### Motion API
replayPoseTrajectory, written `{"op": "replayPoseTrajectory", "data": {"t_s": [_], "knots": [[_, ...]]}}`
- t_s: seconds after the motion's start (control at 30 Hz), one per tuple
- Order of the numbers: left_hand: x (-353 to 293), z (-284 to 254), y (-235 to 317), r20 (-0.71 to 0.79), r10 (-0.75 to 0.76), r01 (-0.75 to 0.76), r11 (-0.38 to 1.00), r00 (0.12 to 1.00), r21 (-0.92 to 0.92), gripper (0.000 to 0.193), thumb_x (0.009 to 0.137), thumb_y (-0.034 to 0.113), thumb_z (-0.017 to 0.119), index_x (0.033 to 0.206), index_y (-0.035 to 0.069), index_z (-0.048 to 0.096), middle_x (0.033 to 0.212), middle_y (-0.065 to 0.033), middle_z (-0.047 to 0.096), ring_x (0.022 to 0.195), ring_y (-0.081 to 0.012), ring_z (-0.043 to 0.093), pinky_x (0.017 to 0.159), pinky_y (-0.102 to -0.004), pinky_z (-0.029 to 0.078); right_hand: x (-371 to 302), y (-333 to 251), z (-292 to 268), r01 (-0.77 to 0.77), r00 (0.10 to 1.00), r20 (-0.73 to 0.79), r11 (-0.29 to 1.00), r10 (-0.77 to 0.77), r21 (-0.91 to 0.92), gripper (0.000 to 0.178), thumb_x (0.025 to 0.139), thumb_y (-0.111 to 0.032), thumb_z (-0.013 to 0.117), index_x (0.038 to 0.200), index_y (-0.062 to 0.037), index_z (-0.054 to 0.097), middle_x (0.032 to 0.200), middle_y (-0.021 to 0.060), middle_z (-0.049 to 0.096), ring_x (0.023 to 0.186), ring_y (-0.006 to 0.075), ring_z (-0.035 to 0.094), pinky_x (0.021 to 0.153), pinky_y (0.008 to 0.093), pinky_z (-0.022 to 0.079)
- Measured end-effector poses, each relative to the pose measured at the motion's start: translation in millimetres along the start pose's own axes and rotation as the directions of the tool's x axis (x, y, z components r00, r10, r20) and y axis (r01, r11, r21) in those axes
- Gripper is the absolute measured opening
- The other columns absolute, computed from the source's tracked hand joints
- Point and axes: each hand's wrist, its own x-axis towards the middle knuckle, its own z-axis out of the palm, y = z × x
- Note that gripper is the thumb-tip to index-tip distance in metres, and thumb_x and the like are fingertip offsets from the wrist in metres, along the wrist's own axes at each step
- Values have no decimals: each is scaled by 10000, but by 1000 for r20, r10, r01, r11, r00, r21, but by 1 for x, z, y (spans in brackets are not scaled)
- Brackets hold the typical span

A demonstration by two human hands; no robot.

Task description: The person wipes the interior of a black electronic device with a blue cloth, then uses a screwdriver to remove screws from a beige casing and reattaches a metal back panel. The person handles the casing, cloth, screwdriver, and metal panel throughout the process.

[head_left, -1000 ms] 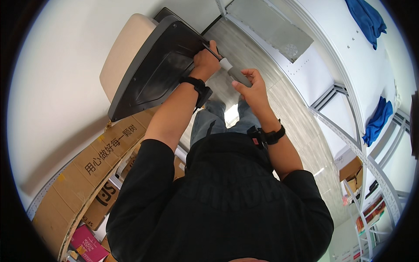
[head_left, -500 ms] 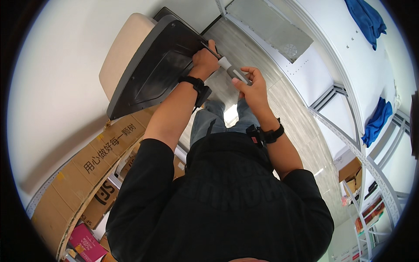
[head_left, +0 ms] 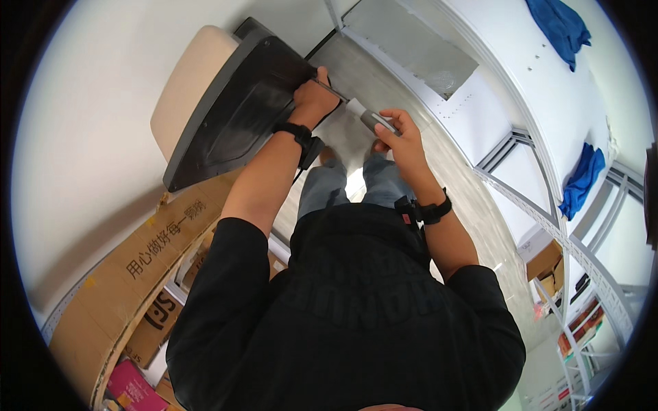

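A beige padded seat with a black plastic underside stands tilted on edge at the far left, its underside facing me. My left hand is closed at the right edge of the underside, by the tip end of a screwdriver. What its fingers pinch there is hidden. My right hand grips the grey-and-white handle of the screwdriver between thumb and fingers. The thin shaft runs up and left to my left hand; its tip cannot be made out.
Below the seat lies a long flattened cardboard sheet on a shelf, with boxes and a pink package underneath. A white metal rack curves along the right, with blue cloths on it. A white wall rises at left.
The whole view has shifted slightly. My right fingers have curled and turned a little on the screwdriver handle. My left hand stays at the edge of the seat's underside.
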Motion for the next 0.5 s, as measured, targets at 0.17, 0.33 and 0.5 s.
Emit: {"op": "replayPoseTrajectory", "data": {"t_s": [0.17,0.33,0.5], "knots": [[11,13,-8,-47,161,-168,931,986,-324,446,819,276,614,1186,43,516,977,-191,671,916,-351,644,804,-442,499,-29,-8,-30,-14,997,-68,993,23,118,335,929,-225,591,1203,-37,553,879,77,648,666,116,585,634,248,472],[5,-19,59,-244,437,-482,600,866,-639,265,827,173,660,1039,17,630,933,-119,685,836,-208,653,761,-329,509,-72,-30,-52,148,958,-273,970,-92,194,283,937,-214,569,1152,-30,557,915,106,665,617,123,569,595,245,458],[-15,-60,173,-320,613,-646,432,722,-629,207,848,152,641,1006,20,649,906,-87,686,825,-179,643,747,-298,503,-110,-41,-94,386,864,-442,881,-241,274,250,931,-166,540,1148,-42,555,981,139,670,579,126,546,569,242,429]]}}
